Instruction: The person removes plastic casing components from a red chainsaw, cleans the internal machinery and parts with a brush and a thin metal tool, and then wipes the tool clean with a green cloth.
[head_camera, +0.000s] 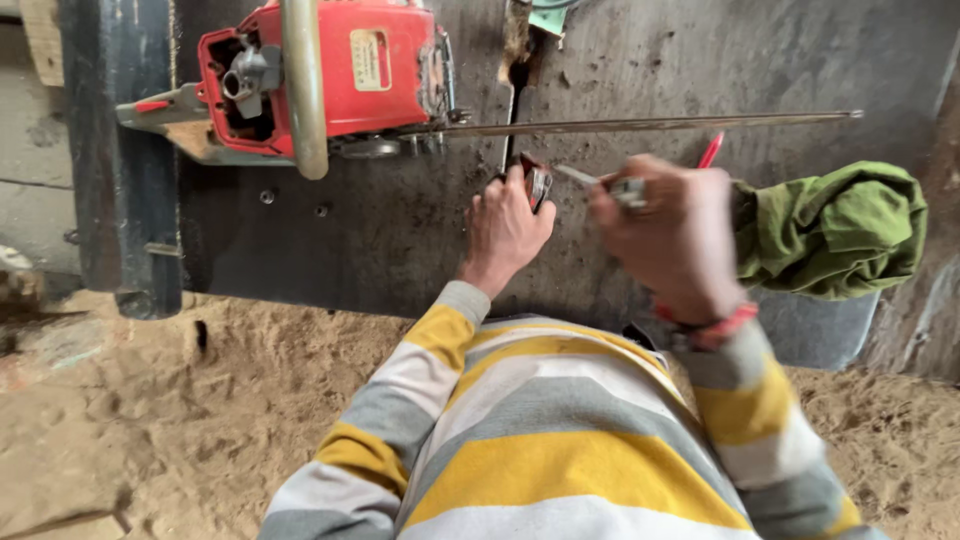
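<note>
A red chainsaw (340, 75) lies on a dark grimy workbench (400, 230), its long bar (650, 124) reaching to the right. My left hand (505, 228) is closed around a small dark red part (538, 184) just below the bar. My right hand (670, 235) is blurred and grips a thin metal tool (590, 180) whose tip points at that part. Both arms wear yellow, grey and white striped sleeves.
A crumpled green cloth (835, 232) lies on the bench at the right. A red-handled tool (710, 150) pokes out behind my right hand. Sawdust-covered ground (200, 420) spreads below the bench edge. A dark metal post (120, 150) stands at the left.
</note>
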